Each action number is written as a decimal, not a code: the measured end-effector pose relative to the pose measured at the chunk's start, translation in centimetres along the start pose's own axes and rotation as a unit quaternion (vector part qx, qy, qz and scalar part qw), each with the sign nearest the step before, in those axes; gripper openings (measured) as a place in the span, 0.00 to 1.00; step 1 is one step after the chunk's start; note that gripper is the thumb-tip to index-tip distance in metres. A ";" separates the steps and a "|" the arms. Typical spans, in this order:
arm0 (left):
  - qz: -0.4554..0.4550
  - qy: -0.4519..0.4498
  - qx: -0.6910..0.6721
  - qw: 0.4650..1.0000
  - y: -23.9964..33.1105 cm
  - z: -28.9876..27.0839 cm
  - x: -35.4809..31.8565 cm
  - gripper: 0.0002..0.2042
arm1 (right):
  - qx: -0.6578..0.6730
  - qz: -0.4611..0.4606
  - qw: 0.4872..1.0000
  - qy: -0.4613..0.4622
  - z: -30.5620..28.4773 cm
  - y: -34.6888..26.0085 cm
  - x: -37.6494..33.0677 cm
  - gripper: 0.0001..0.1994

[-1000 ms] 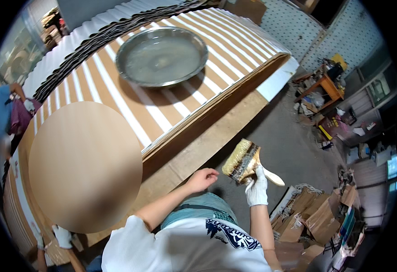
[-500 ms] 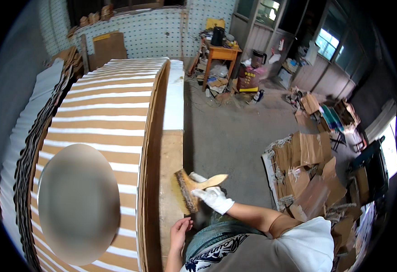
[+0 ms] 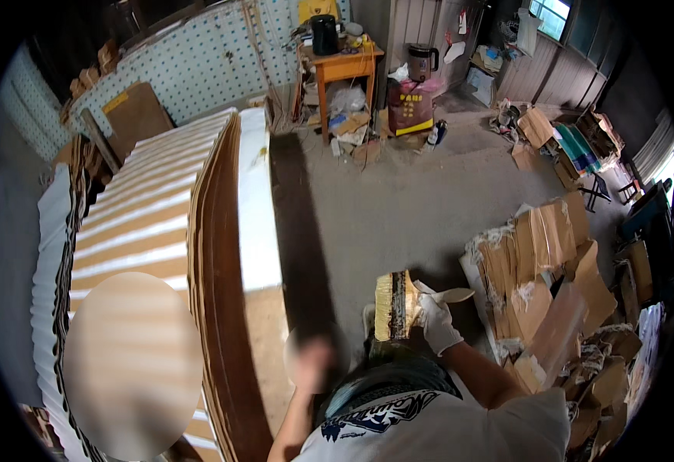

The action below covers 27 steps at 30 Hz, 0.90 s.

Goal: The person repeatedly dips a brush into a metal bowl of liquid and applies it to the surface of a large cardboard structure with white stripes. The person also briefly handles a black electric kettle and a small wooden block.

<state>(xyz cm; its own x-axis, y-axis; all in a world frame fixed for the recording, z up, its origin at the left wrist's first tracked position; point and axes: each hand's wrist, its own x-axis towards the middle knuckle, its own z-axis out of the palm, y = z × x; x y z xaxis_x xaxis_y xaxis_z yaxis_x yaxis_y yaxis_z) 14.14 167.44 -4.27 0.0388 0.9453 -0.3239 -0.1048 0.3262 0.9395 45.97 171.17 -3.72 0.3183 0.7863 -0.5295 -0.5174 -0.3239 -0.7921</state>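
Beside the striped cardboard stack [image 3: 152, 223], the gloved right hand [image 3: 437, 325] gripped a wide brush [image 3: 395, 306] by its wooden handle, held over the concrete floor [image 3: 399, 200]. Left hand [image 3: 311, 363] blurred; its grip could not be told.

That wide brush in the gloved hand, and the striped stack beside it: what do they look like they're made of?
The brush seems to have pale straw-coloured bristles, a dark band and a light, unpainted wooden handle, held by the right hand in a white, apparently fabric glove. The striped stack looks like corrugated cardboard: matt brown sheets with white stripes and many thin layered edges. The left hand is blurred.
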 end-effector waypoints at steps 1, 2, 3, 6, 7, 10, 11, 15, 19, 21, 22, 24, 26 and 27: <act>0.017 -0.013 0.005 1.000 1.0 1.5 3.3 0.18 | 0.020 -0.018 0.999 0.018 0.6 -1.9 2.9 0.20; 0.026 -0.024 0.016 0.999 2.2 2.4 5.6 0.19 | 0.043 -0.026 0.998 0.039 2.0 -4.2 3.9 0.19; 0.034 -0.027 0.046 0.998 3.1 3.4 8.0 0.19 | 0.073 -0.009 0.997 0.026 2.6 -7.3 4.3 0.19; 0.087 -0.031 0.131 0.987 6.5 5.7 16.9 0.20 | 0.130 -0.031 0.991 -0.011 2.8 -10.2 11.7 0.18; 0.002 -0.024 0.085 0.996 11.8 8.5 19.0 0.20 | 0.143 -0.050 0.988 -0.024 2.5 -11.3 14.0 0.18; 0.114 -0.018 0.160 0.980 12.7 9.0 27.4 0.20 | 0.176 -0.054 0.983 -0.015 3.4 -13.6 21.0 0.19; 0.135 0.007 0.174 0.975 13.6 9.5 29.6 0.20 | 0.194 -0.042 0.980 -0.003 3.7 -14.0 23.6 0.20; 0.067 0.048 0.134 0.988 17.2 10.4 40.6 0.20 | 0.234 -0.027 0.971 0.053 8.9 -19.7 30.1 0.21; 0.136 0.036 0.132 0.981 20.2 11.6 52.5 0.19 | 0.226 -0.005 0.970 0.086 14.1 -25.6 36.7 0.21; 0.152 0.006 0.097 0.984 23.2 12.6 59.5 0.16 | 0.204 -0.051 0.977 0.047 16.0 -27.9 40.9 0.23; 0.139 -0.003 0.074 0.987 25.5 13.4 62.7 0.13 | 0.203 -0.054 0.976 0.054 16.8 -28.8 43.7 0.23; 0.098 -0.018 0.022 0.995 30.9 16.3 67.5 0.09 | 0.190 -0.053 0.977 0.076 17.8 -31.2 47.9 0.25; 0.153 -0.046 0.000 0.987 32.5 17.4 74.1 0.04 | 0.179 -0.059 0.974 0.129 21.3 -36.0 51.0 0.22; 0.163 -0.054 0.032 0.985 34.0 17.8 77.6 0.06 | 0.166 -0.057 0.966 0.189 22.0 -37.0 53.6 0.23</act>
<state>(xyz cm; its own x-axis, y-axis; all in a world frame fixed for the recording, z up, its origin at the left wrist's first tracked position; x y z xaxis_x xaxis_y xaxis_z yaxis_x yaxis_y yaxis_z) 31.30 251.82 4.50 0.1195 0.9928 0.0065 -0.0670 0.0016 0.9978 64.68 236.90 3.89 0.6233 0.5375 -0.5680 -0.6687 -0.0102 -0.7435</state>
